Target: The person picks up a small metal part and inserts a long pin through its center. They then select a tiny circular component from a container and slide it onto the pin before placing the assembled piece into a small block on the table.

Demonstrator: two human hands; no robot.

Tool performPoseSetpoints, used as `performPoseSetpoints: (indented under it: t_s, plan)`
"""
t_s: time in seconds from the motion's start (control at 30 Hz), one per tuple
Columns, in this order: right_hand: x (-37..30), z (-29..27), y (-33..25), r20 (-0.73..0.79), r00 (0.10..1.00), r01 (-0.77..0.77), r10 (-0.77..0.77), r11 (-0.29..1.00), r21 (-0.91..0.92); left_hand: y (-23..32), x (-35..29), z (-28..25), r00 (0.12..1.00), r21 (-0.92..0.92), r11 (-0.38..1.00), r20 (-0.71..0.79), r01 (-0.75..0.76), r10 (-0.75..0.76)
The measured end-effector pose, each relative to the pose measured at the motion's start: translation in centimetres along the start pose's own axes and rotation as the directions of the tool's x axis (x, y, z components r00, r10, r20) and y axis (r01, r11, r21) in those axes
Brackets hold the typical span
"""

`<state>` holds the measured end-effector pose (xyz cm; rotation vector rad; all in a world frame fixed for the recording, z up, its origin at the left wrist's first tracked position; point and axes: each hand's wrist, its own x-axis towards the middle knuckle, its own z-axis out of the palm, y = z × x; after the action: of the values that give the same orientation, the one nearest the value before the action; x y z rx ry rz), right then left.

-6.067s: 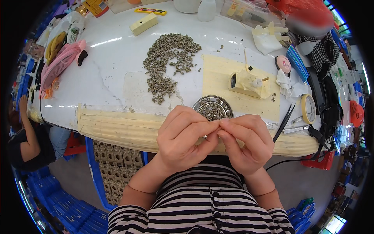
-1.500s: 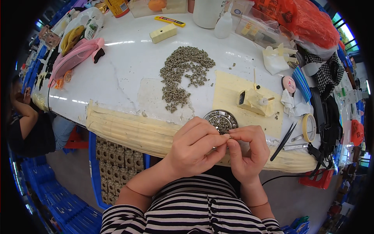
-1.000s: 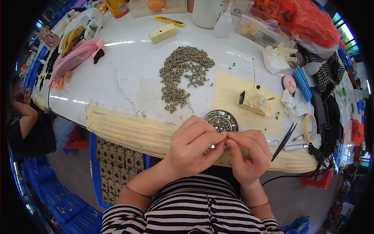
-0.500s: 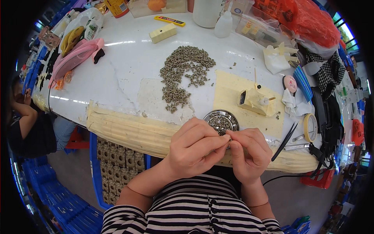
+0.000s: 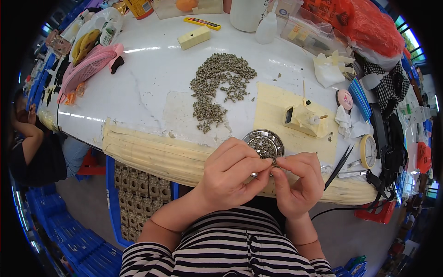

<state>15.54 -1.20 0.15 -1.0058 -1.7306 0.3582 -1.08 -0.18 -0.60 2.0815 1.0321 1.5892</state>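
Looking down through the head view, we find both hands over the padded front edge (image 5: 152, 150), their fingertips nearly meeting at the near rim of a round metal dish (image 5: 282, 145). On the left hand (image 5: 230, 174), thumb and forefinger tips draw close to each other; on the right hand (image 5: 301, 182) they do likewise. We cannot tell whether either pair is closed on a tiny part, since the tips are too small to read. Small metal parts (image 5: 264, 144) lie in the dish, and a larger arched pile (image 5: 204, 87) of similar pieces sits farther in, left of the dish and apart from the hands.

On our right, black tweezers (image 5: 339, 167) slant toward the edge near the right hand, with a roll of tape (image 5: 368, 165) just beyond them. Past the dish, a cream sheet (image 5: 267, 106) bears a tape-wrapped block (image 5: 302, 120). On our left, a wide stretch of white tabletop (image 5: 152, 74) runs from the pile to a pink mesh bag (image 5: 90, 69). A white squeeze bottle (image 5: 266, 30) and a red plastic bag (image 5: 355, 25) stand toward the far side.

Below the edge, we see a blue crate (image 5: 110, 203) holding rows of metal blocks (image 5: 143, 189), more blue trays (image 5: 76, 240) on the grey floor (image 5: 90, 203), and, at far left, a co-worker's arm (image 5: 30, 147).
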Motion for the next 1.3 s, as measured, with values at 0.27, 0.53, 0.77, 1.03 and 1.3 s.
performPoseSetpoints:
  t_s: [0.27, 0.53, 0.77, 1.03, 1.3]
  plan:
    - [0.04, -0.09, 0.01, 0.045, 0.999, -0.018, 0.018, 1.000, -0.010, -0.06, -0.04, -0.13, 1.000, 0.007, 1.000, -0.008, -0.018, 0.018]
    - [0.46, -0.18, 0.13, 0.148, 0.984, -0.113, 0.100, 0.990, 0.085, 0.08, 0.07, 0.02, 0.998, 0.000, 0.998, 0.001, -0.066, 0.066]
    - [0.19, -0.25, 0.30, 0.149, 0.982, -0.136, 0.116, 0.982, 0.129, 0.14, 0.02, -0.24, 0.998, -0.019, 0.998, 0.025, -0.061, 0.061]
    - [-0.09, -0.18, 0.23, 0.066, 0.993, -0.102, 0.099, 0.993, 0.052, 0.09, 0.01, -0.07, 0.999, 0.008, 0.998, 0.000, -0.055, 0.055]
    - [0.04, -0.06, 0.16, 0.044, 0.993, -0.109, 0.107, 0.993, 0.036, -0.15, -0.06, 0.09, 0.998, 0.020, 0.999, -0.046, 0.032, -0.031]
